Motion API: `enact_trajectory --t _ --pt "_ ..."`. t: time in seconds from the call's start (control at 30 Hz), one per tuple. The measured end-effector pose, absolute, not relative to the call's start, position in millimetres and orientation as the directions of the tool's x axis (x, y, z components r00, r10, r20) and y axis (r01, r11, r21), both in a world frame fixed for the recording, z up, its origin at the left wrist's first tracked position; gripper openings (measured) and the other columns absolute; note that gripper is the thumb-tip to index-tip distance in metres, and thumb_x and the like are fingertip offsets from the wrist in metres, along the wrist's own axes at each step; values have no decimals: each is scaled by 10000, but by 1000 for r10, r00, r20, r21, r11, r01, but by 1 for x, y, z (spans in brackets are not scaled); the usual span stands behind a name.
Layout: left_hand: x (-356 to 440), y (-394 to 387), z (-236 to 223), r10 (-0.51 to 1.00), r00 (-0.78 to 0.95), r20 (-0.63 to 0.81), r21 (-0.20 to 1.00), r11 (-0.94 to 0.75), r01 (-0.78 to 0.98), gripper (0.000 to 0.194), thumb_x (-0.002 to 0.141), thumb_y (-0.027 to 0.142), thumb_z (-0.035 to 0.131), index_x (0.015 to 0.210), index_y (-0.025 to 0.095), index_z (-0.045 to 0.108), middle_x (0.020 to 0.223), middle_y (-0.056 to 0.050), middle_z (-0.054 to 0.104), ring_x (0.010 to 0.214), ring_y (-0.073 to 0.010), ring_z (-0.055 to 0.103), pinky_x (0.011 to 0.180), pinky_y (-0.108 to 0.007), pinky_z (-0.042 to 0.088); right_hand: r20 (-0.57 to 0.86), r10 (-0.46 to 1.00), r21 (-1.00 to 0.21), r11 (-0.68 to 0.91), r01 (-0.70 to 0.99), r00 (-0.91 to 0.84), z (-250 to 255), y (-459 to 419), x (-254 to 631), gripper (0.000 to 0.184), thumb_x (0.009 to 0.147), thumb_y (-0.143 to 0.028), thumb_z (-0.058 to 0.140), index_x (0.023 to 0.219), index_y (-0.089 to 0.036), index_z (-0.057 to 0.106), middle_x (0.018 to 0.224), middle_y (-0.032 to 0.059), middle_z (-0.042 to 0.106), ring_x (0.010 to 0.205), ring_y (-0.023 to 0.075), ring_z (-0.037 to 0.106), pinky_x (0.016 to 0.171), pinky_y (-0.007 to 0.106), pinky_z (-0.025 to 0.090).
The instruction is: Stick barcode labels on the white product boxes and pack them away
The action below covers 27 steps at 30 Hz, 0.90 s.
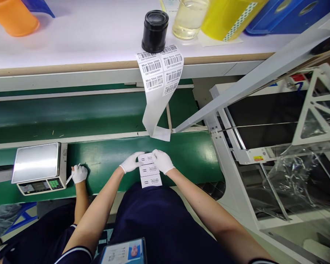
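Observation:
Three small white boxes with barcode labels lie in a column at the green belt's near edge. The farthest white box (146, 159) is between my two gloved hands. My left hand (132, 162) pinches its left end, thumb and fingers closed around the edge. On its right end my right hand (162, 161) is closed, its fingers curled over the corner and partly hidden. Touching it on the near side is the middle white box (149, 169), and the nearest white box (151, 181) lies against my dark clothing.
A strip of barcode labels (159, 106) hangs from the shelf (93, 33) under a black cylinder (155, 31). At left stands a scale (37, 163), beside a co-worker's gloved hand (79, 173) holding a white pen-like tool. A metal frame (236, 80) rises at right.

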State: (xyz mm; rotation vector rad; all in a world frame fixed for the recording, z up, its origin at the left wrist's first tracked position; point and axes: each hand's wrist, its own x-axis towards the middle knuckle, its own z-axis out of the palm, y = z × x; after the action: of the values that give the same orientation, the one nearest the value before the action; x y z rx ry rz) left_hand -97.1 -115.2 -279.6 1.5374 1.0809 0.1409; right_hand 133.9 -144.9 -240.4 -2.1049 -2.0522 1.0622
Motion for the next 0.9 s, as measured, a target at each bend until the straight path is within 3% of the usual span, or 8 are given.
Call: enact_trajectory --t 0.2,0.3,0.43,0.6,0.7,0.77,0.83,0.9 --pt "-98 -114 -282 683 566 -462 835 120 537 735 781 210 679 1502 147 549 1552 -138 564 1399 -308 546 1245 -465 383 -363 931 -210 -53 976 -28 -230 -133 119 483 1033 -393 510 1411 -93 523 1105 173 678 963 299 607 764 379 382" --pt "-98 -111 -281 679 570 -462 835 119 537 731 770 228 704 1476 104 561 1498 -161 605 1349 -328 577 1214 -483 408 -272 952 -257 69 964 -141 -235 -118 96 485 1089 -469 391 1332 -92 578 1140 183 656 1031 302 568 860 412 382" --pt "-101 -109 -284 660 574 -484 840 166 516 734 771 304 767 1453 112 577 1458 -157 643 1315 -339 600 1188 -494 433 -263 920 -329 199 923 -292 -245 -109 79 355 1110 -350 371 1155 -147 658 1136 127 668 1027 235 546 923 390 344" --pt "-103 -114 -284 679 536 -501 832 207 515 749 775 256 774 1486 164 558 1556 -154 570 1408 -314 558 1231 -480 409 -309 950 -265 -43 963 -43 -255 -120 136 495 1129 -340 246 1145 -100 678 1053 164 713 1006 266 627 911 392 390" --pt "-91 -112 -249 744 468 -477 735 47 676 726 807 231 737 1505 158 552 1530 -172 592 1420 -335 554 1234 -502 411 -344 935 -339 -210 917 88 -245 -123 182 429 1110 -331 340 1250 -107 678 1193 171 728 1089 277 667 944 379 454" --pt "-76 -103 -201 835 462 -299 660 -169 732 631 882 255 681 1498 177 565 1438 -159 665 1347 -334 611 1171 -514 475 -271 957 -535 -237 811 102 -223 -115 202 406 1086 -341 409 1321 -124 660 1291 156 712 1154 265 669 998 375 488" --pt "-57 -89 -137 861 506 58 570 -445 691 450 969 295 613 1411 213 633 1308 -121 732 1214 -305 672 1065 -499 541 -99 985 -758 -166 631 140 -188 -97 213 417 1060 -399 464 1337 -153 656 1341 133 697 1201 252 659 1063 388 497" --pt "-36 -70 -69 743 511 432 391 -665 637 279 1001 282 591 1251 224 703 1186 -97 760 1124 -280 683 997 -473 549 121 974 -874 13 486 191 -143 -74 214 418 1041 -458 487 1296 -181 669 1318 114 702 1195 238 661 1088 402 502"
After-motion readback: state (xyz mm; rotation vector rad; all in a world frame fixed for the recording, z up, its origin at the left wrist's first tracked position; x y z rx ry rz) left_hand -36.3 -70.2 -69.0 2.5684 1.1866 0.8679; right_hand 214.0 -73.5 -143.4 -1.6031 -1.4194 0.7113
